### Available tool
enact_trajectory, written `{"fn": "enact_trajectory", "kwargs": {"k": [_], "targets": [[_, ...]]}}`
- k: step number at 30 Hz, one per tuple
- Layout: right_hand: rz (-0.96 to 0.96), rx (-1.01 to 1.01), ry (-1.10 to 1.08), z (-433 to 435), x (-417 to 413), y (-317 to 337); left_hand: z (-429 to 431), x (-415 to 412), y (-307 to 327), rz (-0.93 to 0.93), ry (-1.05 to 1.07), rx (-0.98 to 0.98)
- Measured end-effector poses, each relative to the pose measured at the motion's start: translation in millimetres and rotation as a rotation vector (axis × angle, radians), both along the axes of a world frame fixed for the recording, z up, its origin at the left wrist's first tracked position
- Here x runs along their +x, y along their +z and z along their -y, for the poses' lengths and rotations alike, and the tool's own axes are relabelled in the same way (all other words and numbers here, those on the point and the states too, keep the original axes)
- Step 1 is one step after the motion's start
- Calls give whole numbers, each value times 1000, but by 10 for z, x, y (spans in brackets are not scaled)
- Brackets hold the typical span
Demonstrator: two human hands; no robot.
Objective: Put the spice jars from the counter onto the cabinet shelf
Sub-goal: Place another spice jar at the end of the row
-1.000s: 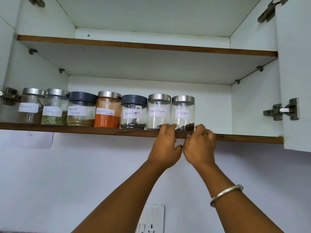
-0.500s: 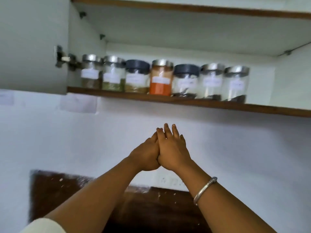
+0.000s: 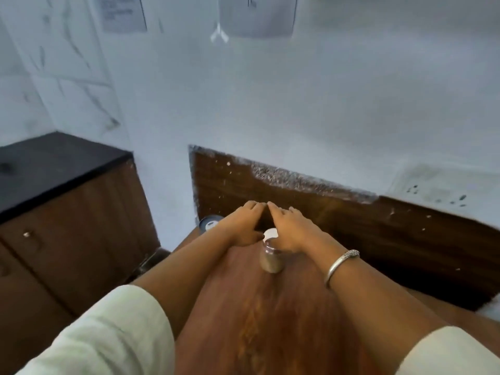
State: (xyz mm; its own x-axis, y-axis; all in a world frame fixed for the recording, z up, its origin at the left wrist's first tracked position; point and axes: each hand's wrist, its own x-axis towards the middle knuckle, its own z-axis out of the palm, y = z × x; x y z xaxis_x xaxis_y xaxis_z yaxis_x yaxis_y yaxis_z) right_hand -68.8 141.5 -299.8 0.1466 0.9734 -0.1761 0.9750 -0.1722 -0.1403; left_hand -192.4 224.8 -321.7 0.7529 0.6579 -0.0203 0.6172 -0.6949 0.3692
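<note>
Jar (image 3: 271, 259) below, between both hands' thumbs

Both hands reach over the wooden tabletop (image 3: 270, 320): left hand (image 3: 240, 226) and right hand (image 3: 290, 231) flank a spice jar (image 3: 271, 259) of brown powder; another jar (image 3: 209, 223) stands at the tabletop's far left corner.

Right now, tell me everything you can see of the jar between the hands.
The jar stands upright on the wooden counter, seen from above. Its body looks like clear glass with brownish contents, a metallic band at the neck and a pale top. The left hand and right hand flank its top; the right seems to touch it, though blur hides whether either grips. No label is readable.
</note>
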Motion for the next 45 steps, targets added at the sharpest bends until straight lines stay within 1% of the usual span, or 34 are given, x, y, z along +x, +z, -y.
{"fn": "enact_trajectory", "kwargs": {"k": [5, 8, 13, 15, 17, 20, 22, 24, 26, 28, 31, 33, 36, 38, 41, 43, 45], "targets": [[-53, -88, -119, -259, 81, -754, -179, -34, -574, -59, -4, -89], [-69, -101, -184, -314, 174, -1034, -214, 56, -867, -31, 7, -141], [-121, -96, -219, -408, 247, -1324, -262, 237, -1229, -9, 38, -229], [-126, -64, -227, -438, 235, -1386, -264, 290, -1335, -19, 43, -270], [-140, -29, -281, -457, 215, -1422, -241, 326, -1392, -12, 51, -310], [-115, 21, -369, -422, 228, -1466, -185, 361, -1418, 52, 82, -353], [-52, 88, -345, -339, 245, -1479, -153, 359, -1419, 96, 101, -381], [-53, 157, -327, -231, 247, -1477, -113, 346, -1403, 130, 112, -409], [-142, 251, -378, -142, 224, -1452, -60, 341, -1359, 185, 112, -408], [-293, 365, -437, -51, 193, -1397, 24, 349, -1269, 278, 109, -379], [-507, 589, -496, 101, 177, -1289, 198, 366, -1077, 408, 85, -309], [-571, 706, -518, 259, 160, -1153, 383, 388, -934, 496, 47, -242], [-572, 801, -544, 513, 133, -915, 694, 464, -760, 616, 41, -178], [-605, 841, -538, 714, 155, -799, 903, 527, -647, 683, 67, -222], [-744, 843, -521, 1065, 292, -652, 1194, 580, -472, 814, 87, -403], [-870, 747, -505, 1357, 391, -549, 1405, 601, -350, 876, 80, -535], [-1072, 643, -468, 1633, 445, -472, 1615, 640, -255, 918, 52, -662]]}}
